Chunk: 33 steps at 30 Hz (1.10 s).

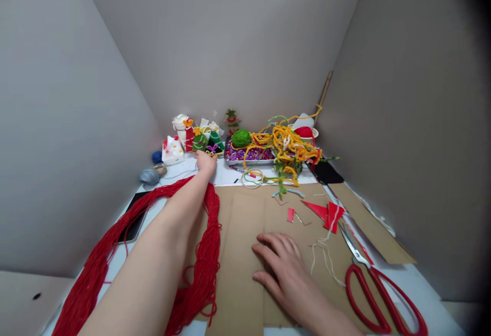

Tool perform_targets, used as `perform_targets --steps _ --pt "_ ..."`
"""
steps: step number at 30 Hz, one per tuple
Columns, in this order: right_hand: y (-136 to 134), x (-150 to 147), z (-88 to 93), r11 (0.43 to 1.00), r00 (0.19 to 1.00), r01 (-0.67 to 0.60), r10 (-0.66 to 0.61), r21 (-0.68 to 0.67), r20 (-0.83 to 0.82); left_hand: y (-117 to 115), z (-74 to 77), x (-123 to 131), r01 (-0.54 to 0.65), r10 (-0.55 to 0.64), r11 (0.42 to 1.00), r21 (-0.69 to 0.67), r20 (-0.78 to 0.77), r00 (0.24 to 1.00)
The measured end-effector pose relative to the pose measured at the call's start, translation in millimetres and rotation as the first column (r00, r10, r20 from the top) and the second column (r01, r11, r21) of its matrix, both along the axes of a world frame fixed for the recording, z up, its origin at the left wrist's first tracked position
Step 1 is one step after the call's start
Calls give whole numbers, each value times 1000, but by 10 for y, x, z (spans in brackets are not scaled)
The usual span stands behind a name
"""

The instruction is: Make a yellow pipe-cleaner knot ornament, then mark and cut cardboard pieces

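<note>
My left hand (206, 162) reaches to the far side of the table, at the foot of a small dark ornament with a purple bow (212, 148). Its fingertips are hidden, so any grip on the ornament cannot be made out. Beneath my left forearm, a long skein of red yarn (207, 259) curves across the table. My right hand (284, 269) rests on the brown cardboard (241, 285), fingers apart and nothing held. To its right lie red-handled scissors (370, 269), a loose white string (326, 256) and cut red pieces (333, 217).
At the back, a metal tray (249, 162) holds beads, a green yarn ball (241, 138) and tangled yellow yarn (293, 144). Decorated green and red ornaments (189, 136) stand at the back left. A dark tablet-like object (134, 223) lies partly under the red yarn. Grey walls enclose the table.
</note>
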State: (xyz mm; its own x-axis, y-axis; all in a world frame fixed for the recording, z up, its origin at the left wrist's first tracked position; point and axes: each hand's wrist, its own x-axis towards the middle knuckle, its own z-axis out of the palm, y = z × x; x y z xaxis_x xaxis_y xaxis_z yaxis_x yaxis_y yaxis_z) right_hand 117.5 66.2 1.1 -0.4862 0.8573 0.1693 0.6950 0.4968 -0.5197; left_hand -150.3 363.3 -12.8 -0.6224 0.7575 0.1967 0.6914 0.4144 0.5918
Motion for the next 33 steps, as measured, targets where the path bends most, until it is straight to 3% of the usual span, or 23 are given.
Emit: perform_targets --steps 4,10,14,20,26,29,33 --pt "9 1 -18 1000 999 -10 10 4 33 -65 8 -224 3 -2 1000 23 -37 999" --pt "19 7 -23 1000 999 -13 13 -2 43 -122 167 -729 -44 51 996 79 -93 994" --pt "9 14 -16 1000 999 -14 15 -9 39 -59 180 -877 -39 52 993 108 -120 991" --pt "8 13 -27 1000 1000 -10 10 -18 26 71 92 -867 -4 19 994 113 -134 991" --pt "22 -2 -12 999 1000 -4 5 -33 30 -29 100 -807 60 -36 988 145 -163 986" --pt "21 -6 -6 1000 1000 -4 4 -29 27 -94 120 -698 90 -58 978 189 -171 984" --pt "12 0 -9 1000 1000 -3 4 -15 30 -74 95 -470 196 -176 961 194 -116 978"
